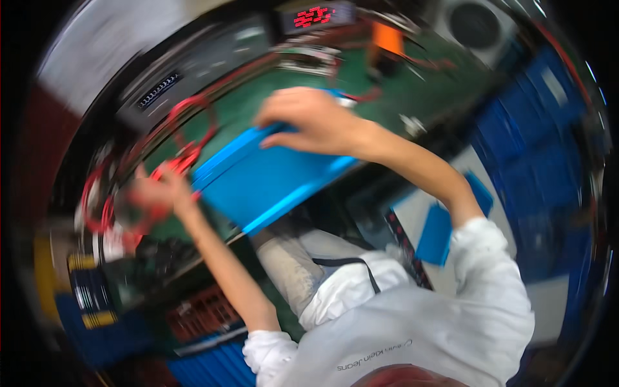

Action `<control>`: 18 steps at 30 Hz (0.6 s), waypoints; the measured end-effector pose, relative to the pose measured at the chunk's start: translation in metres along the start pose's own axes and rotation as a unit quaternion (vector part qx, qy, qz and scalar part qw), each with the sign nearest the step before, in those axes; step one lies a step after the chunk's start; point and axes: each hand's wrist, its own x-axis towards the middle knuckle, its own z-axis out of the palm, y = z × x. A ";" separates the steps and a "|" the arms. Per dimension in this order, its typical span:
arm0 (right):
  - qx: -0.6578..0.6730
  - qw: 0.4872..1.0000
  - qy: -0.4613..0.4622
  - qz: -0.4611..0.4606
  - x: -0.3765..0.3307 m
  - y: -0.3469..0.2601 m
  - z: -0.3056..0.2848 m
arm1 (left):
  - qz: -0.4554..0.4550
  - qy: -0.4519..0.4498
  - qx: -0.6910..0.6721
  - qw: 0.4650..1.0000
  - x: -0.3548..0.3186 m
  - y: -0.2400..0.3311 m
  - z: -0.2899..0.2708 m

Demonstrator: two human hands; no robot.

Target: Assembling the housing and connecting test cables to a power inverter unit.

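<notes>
Ahead of me a red-lit display (316,17), an orange block (387,39) near it, a pale box with a dark circle (474,26), blue bins (538,116) to my right, a yellow-banded roll (92,289) left

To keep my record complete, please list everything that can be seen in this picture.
blue tray: 1, blue, centre
red cables: several, red, left
bench top: 1, green, upper middle
display: 1, black with red digits, top
orange object: 1, orange, top
round object: 1, dark, top right
blue bins: several, blue, right
blue pieces: 2, blue, lower right
spool-like thing: 1, dark with yellow ends, lower left
crate-like thing: 1, reddish, lower left
small items: uncounted, too blurred, on bench
left hand: 1, bare, at red cables, hold blurred
right hand: 1, bare, gripping blue tray's far edge
sleeves: 2, white, below
</notes>
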 end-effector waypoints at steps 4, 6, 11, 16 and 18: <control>-0.050 0.998 0.013 -0.026 -0.015 -0.007 -0.003 | 0.059 0.026 0.057 0.996 0.006 -0.038 0.026; -0.048 0.999 0.009 0.017 -0.010 -0.023 0.004 | 0.044 0.022 0.060 0.997 -0.004 -0.064 0.018; -0.187 0.947 -0.236 0.115 0.003 -0.010 -0.012 | -0.077 -0.044 -0.002 0.996 -0.013 -0.029 0.029; -0.146 0.959 -0.235 0.061 -0.012 -0.031 -0.025 | -0.070 -0.060 -0.030 0.995 -0.018 -0.030 0.024; -0.184 0.960 -0.211 0.032 -0.027 -0.061 -0.053 | -0.076 -0.066 -0.012 0.995 -0.012 -0.031 0.016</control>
